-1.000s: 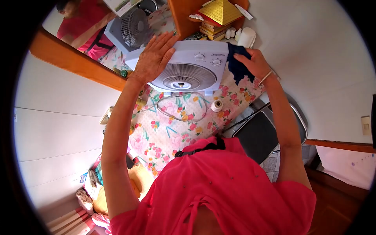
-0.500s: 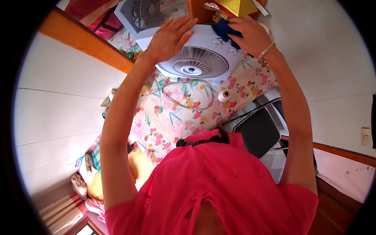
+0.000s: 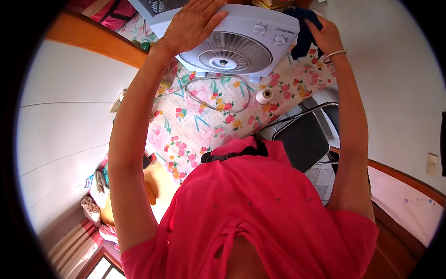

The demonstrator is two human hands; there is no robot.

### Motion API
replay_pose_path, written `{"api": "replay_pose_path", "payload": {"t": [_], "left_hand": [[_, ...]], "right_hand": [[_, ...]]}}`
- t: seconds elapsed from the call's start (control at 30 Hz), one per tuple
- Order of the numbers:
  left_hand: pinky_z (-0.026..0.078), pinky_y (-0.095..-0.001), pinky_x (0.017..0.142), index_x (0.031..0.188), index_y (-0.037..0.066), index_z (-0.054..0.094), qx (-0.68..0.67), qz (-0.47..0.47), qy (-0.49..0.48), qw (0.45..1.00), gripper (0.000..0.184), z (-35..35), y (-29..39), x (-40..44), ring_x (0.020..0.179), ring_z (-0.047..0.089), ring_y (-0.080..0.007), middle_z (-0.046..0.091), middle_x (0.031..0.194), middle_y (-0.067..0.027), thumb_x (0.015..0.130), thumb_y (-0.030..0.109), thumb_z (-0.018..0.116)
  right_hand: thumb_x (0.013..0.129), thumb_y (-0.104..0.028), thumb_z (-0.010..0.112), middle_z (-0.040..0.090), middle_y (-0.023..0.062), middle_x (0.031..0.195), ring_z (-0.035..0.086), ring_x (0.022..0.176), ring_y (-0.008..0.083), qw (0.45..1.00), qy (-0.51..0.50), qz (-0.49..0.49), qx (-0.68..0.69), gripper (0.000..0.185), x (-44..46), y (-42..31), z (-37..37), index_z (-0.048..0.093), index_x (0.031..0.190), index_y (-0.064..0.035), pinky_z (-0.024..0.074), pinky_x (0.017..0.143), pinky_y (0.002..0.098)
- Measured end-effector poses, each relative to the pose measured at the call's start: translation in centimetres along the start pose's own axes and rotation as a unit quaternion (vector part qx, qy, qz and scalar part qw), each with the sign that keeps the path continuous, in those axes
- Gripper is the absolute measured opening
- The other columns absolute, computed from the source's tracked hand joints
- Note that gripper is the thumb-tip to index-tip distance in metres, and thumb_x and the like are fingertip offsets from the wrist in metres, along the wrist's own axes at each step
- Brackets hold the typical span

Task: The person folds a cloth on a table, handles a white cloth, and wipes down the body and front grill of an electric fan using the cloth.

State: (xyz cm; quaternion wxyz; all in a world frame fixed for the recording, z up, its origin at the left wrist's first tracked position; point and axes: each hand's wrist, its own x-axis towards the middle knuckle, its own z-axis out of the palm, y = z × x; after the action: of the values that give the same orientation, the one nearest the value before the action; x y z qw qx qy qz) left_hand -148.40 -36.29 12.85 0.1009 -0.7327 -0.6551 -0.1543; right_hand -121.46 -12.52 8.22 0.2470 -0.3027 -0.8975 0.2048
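Along our right side a pale wall (image 3: 385,79) is rising, and at the upper left a wood-framed mirror (image 3: 125,32) is showing. Before us the flower-patterned table (image 3: 200,123) is carrying a fan (image 3: 230,42), which is standing upright on two feet at the far side, its round grille facing us. We are resting our left hand (image 3: 193,25) on the fan's upper left edge, the fingers extending and lying close together, the thumb spreading away. With our right hand (image 3: 327,37) we are pinching a dark blue cloth (image 3: 303,35) by the fan's right end; whether it is touching the fan, we cannot tell. A cord (image 3: 249,91) is looping over the table before the fan, and a spool (image 3: 264,96) is resting just beside the loop. A chair (image 3: 302,144) is standing near the table's right edge.
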Motion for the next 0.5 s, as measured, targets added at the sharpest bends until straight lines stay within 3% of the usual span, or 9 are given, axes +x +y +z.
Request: {"api": "replay_pose_path", "payload": {"t": [0.07,0.23,0.37,0.5], "left_hand": [[0.018,-0.0412,0.116,0.145,0.006,0.031,0.001,0.002,-0.002,1.000,0.049,0.1,0.0,0.1,0.137,0.033,-0.0263,0.038,0.146,-0.0141,0.102,0.030,0.032],[0.017,-0.0410,0.116,0.145,0.006,0.031,0.002,0.001,-0.008,1.000,0.049,0.0,0.1,0.0,0.138,0.032,-0.0258,0.037,0.147,-0.0132,0.102,0.030,0.031],[0.016,-0.0403,0.117,0.146,0.008,0.030,-0.022,-0.016,-0.024,0.999,0.049,-1.1,1.0,0.5,0.138,0.030,-0.0252,0.035,0.148,-0.0122,0.102,0.031,0.030],[0.015,-0.0400,0.118,0.147,0.010,0.029,-0.018,-0.015,-0.031,0.999,0.049,-1.3,1.2,0.6,0.139,0.029,-0.0249,0.034,0.149,-0.0114,0.102,0.031,0.030]], "right_hand": [[0.085,-0.032,0.062,0.063,0.0163,0.112,0.058,0.101,0.0338,0.996,-0.014,0.087,-0.015,0.035,-1.1,1.7,1.6,0.067,0.103,-0.0028,0.0467,0.089,0.0404],[0.083,-0.043,0.063,0.061,0.0237,0.113,0.057,0.108,0.0372,0.991,-0.018,0.081,-0.103,0.055,-4.9,10.6,8.8,0.062,0.115,0.0017,0.0447,0.094,0.0403],[0.083,-0.046,0.063,0.058,0.0236,0.120,0.055,0.113,0.0366,0.965,-0.169,0.179,-0.091,0.061,-9.8,17.1,12.8,0.058,0.123,0.0004,0.0427,0.098,0.0408],[0.079,-0.045,0.067,0.053,0.0226,0.129,0.051,0.118,0.0360,0.970,-0.139,0.154,-0.130,0.063,-11.1,16.4,12.8,0.056,0.127,-0.0050,0.0419,0.100,0.0405]]}}
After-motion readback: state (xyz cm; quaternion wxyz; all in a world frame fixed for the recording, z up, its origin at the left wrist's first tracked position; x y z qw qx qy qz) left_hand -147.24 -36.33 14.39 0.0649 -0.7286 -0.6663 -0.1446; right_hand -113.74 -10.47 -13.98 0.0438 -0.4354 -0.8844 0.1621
